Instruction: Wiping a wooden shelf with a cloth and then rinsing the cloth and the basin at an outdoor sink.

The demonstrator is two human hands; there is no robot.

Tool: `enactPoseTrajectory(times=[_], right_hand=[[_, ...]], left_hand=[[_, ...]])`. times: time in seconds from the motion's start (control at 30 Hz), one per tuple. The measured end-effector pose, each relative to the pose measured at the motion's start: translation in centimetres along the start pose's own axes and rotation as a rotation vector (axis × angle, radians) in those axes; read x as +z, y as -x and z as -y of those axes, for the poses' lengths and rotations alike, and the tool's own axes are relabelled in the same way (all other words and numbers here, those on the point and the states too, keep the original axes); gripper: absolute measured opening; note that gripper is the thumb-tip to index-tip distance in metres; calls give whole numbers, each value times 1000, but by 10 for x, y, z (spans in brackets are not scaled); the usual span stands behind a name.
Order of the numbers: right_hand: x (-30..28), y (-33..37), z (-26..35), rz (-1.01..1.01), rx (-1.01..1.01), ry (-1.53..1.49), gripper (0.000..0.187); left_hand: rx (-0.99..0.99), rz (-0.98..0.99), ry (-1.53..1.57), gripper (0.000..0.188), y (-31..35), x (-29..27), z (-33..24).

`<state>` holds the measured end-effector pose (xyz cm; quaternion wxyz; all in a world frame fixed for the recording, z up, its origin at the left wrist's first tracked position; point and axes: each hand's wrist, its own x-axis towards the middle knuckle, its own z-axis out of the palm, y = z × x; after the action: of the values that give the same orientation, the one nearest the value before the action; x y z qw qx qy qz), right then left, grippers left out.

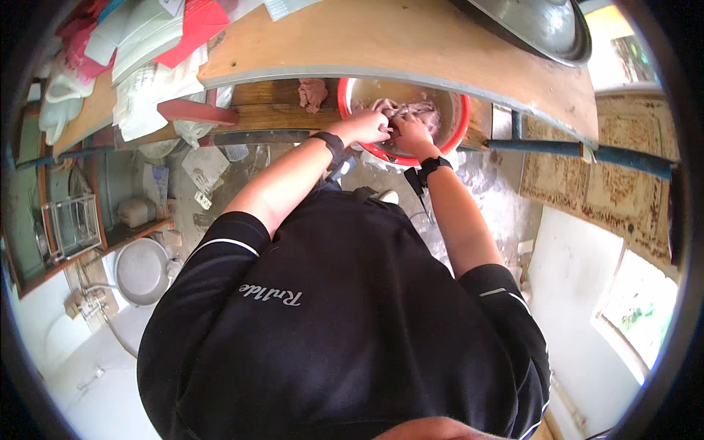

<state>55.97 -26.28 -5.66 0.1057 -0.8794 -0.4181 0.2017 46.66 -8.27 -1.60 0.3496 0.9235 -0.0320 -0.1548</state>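
While both hands work inside the red bowl (pixel 460 125) at the far desk (pixel 411 44), left hand (pixel 367 126) and right hand (pixel 409 134) fingers clench pinkish meat (pixel 422 111); keep it low over the water.

left hand (pixel 367 126) + right hand (pixel 411 133) gripping meat (pixel 407 111) | red bowl (pixel 460 128) | wooden shelf (pixel 279 110)

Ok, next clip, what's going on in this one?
A person in a black short-sleeved shirt works with both hands inside a round red plastic bowl that sits on a wooden shelf. The left hand and right hand both grip pinkish raw meat pieces in the bowl. Another pink lump of meat lies on the shelf beside the bowl, to its left. Each wrist carries a black band.
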Motion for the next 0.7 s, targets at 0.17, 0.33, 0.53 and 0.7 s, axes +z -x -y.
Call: enactPoseTrajectory(times=[0.17, 0.33, 0.53, 0.7], right_hand=[[22, -36, -5, -108, 320, -283, 40], [35, -33, -23, -280, 737, -609, 49], [11, -27, 24, -475, 280, -1165, 33], [-21, -28, 64, -328, 418, -1285, 31]], left_hand=[[-162, -126, 49, 31, 0, 6, -12], [-682, -238, 539, 45, -46, 10, -34], [-890, -193, 1353, 57, -70, 33, -10], [-358, -107, 1912, 65, -68, 44, 49]])
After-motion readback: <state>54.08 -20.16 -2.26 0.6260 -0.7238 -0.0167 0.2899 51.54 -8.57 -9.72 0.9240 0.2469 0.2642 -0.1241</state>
